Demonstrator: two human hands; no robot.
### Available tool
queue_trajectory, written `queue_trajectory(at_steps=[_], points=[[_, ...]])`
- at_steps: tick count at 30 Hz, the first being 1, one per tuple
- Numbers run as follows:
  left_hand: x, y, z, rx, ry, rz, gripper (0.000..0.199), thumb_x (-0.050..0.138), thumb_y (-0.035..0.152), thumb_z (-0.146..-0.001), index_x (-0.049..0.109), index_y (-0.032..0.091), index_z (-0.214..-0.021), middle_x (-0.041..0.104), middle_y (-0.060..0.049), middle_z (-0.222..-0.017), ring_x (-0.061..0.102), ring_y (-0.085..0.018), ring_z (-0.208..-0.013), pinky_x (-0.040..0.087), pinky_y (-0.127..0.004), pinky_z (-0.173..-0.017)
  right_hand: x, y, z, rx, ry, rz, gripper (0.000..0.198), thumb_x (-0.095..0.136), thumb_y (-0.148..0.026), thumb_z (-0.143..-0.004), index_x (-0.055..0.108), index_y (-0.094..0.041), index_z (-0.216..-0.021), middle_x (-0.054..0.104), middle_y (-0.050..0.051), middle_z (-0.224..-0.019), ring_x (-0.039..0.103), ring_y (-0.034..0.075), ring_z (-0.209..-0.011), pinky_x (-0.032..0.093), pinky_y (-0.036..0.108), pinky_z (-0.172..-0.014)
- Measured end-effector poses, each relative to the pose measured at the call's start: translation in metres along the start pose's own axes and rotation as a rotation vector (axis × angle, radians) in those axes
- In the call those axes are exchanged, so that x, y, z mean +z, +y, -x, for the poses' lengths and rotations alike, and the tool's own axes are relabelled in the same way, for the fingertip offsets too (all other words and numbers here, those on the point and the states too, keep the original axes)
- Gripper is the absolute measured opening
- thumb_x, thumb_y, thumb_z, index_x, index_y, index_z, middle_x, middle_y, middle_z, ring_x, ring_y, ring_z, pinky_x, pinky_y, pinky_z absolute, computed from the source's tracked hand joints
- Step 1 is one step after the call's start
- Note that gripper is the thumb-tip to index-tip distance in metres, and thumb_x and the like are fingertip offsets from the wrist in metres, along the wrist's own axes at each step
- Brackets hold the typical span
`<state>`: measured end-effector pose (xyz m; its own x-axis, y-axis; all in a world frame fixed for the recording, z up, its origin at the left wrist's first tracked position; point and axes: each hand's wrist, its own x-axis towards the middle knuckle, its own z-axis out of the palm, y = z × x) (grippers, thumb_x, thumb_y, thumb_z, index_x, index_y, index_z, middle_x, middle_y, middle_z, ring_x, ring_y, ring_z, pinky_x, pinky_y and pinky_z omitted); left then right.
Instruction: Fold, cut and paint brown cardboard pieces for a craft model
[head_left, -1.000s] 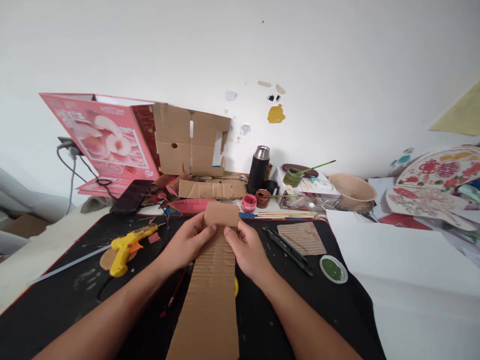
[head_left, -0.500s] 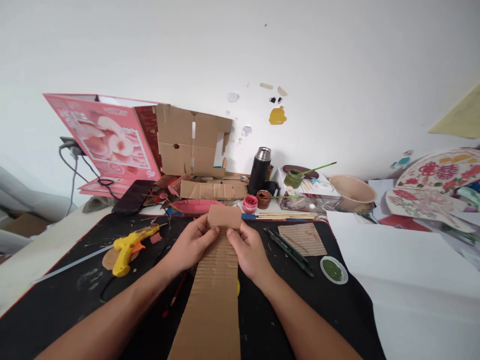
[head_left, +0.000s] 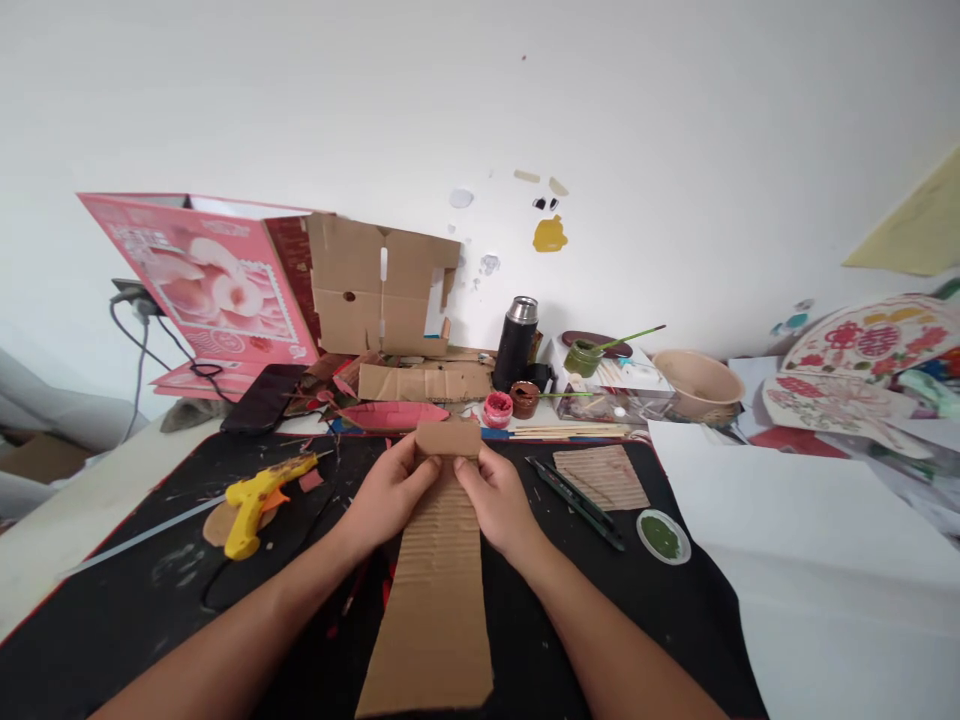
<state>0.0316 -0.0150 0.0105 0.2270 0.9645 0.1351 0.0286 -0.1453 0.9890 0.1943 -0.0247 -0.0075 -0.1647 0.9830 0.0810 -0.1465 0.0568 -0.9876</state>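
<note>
A long strip of corrugated cardboard (head_left: 439, 590) stretches from my fingers toward me over the black mat. Its far end is bent over into a short smooth flap that faces me. My left hand (head_left: 390, 488) pinches the left side of this end, thumb on the near face. On the right edge, my right hand (head_left: 501, 497) pinches it the same way, with the other fingers behind the board. Faint ridges run across the strip below my thumbs. The fingertips behind the flap are hidden.
A yellow glue gun (head_left: 251, 505) lies left on the black mat (head_left: 540, 630). Dark green pens (head_left: 576, 500), a corrugated piece (head_left: 602, 477) and a lid of green paint (head_left: 663, 537) lie right. Behind stand a black thermos (head_left: 515, 345), paint jars (head_left: 498, 409) and a pink box (head_left: 217, 280).
The strip's near end has risen and swung slightly right, so its lower edge now shows. The flap at the far end looks shorter. Both hands keep their grip.
</note>
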Motion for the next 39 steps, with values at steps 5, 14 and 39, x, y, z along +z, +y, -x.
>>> queue_trajectory(at_steps=[5,14,39], points=[[-0.005,0.001,-0.001,-0.05,-0.064,0.064,0.054,0.073,0.06,-0.085,0.072,0.018,-0.119,0.08,-0.013,-0.117,0.074,-0.032,-0.104,0.058,-0.043,-0.094,-0.002,-0.007,0.001,-0.02,-0.025,0.032,0.03,0.069,-0.049,-0.093,0.075,-0.023,-0.104,0.075,0.005,-0.091,0.069,0.026,-0.09,0.055,0.036,-0.079],[-0.008,0.002,0.0,-0.09,-0.092,0.107,0.052,0.077,0.058,-0.086,0.072,0.019,-0.121,0.08,-0.011,-0.118,0.074,-0.031,-0.103,0.058,-0.042,-0.092,-0.003,-0.005,0.001,-0.053,-0.022,0.035,0.031,0.066,-0.047,-0.097,0.075,-0.022,-0.114,0.077,0.007,-0.099,0.07,0.028,-0.101,0.055,0.037,-0.083],[-0.001,-0.004,0.004,0.113,0.001,-0.078,0.026,0.067,0.036,-0.092,0.074,0.018,-0.11,0.081,-0.008,-0.107,0.072,-0.024,-0.095,0.055,-0.036,-0.09,0.001,0.002,0.003,-0.018,-0.02,-0.014,0.027,0.068,-0.047,-0.095,0.076,-0.021,-0.101,0.075,0.004,-0.088,0.067,0.023,-0.079,0.05,0.034,-0.073]])
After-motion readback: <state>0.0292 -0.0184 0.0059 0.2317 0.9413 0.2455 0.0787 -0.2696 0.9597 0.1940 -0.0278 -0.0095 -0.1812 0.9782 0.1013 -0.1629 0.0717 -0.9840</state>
